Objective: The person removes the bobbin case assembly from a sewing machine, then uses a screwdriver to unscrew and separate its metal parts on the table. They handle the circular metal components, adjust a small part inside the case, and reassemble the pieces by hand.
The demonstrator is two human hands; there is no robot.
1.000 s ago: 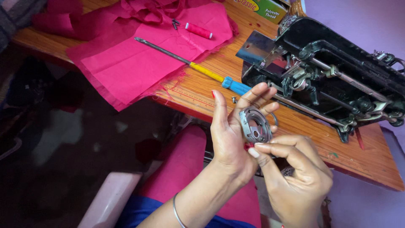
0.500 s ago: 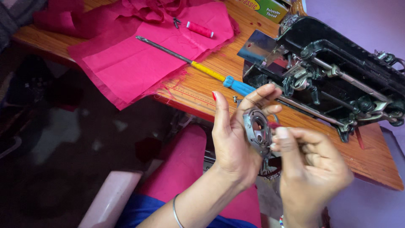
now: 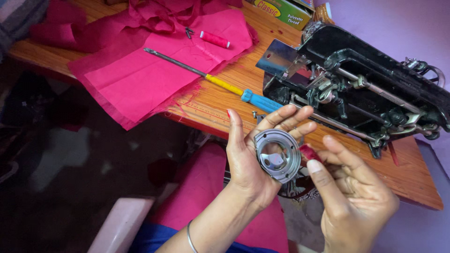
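Note:
A round silver metal ring part (image 3: 277, 155), like a sewing machine's hook housing, lies in my left hand (image 3: 253, 159), held between thumb and fingers with the palm up. My right hand (image 3: 349, 194) is just to its right, thumb and forefinger pinching a small red piece (image 3: 309, 152) against the ring's edge. Behind both hands a black sewing machine (image 3: 356, 84) lies tipped back on the wooden table (image 3: 225, 100), its underside mechanism showing.
A long screwdriver (image 3: 220, 83) with a yellow and blue handle lies on the table beside pink cloth (image 3: 154, 65). A pink thread spool (image 3: 214, 40) rests on the cloth. A green box (image 3: 281, 10) stands at the back. Pink fabric covers my lap.
My right hand has turned and shifted right, its thumb and forefinger now pinching a red piece at the ring's edge. The ring faces the camera more fully. My left hand stays in place.

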